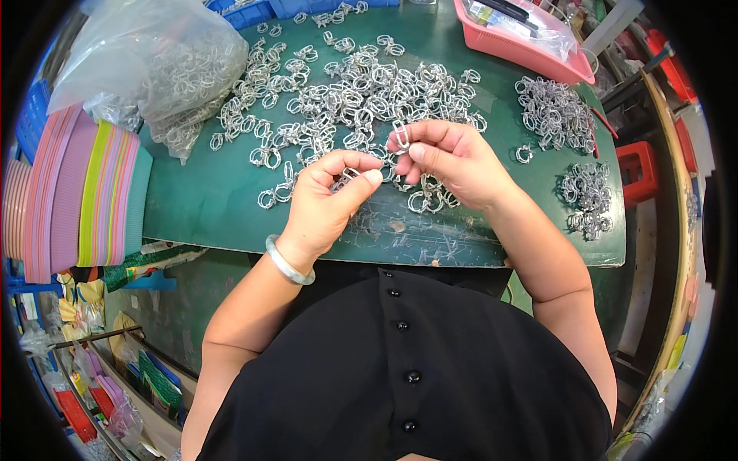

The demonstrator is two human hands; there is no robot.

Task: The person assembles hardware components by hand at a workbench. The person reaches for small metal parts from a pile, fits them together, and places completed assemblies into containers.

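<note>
On table, rings in bag, plastic in basket

Over the near edge of the heap on your green desk, your right grip pinches a metal clip; your left grip curls beside it, its hold unclear. Left of the heap stand a bag and stacked baskets; right of it, two smaller piles and a pink basket.

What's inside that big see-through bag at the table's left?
The bag shows many silvery looped pieces through its hazy plastic, mostly low and toward the right; whatever lies behind them is covered.
</note>
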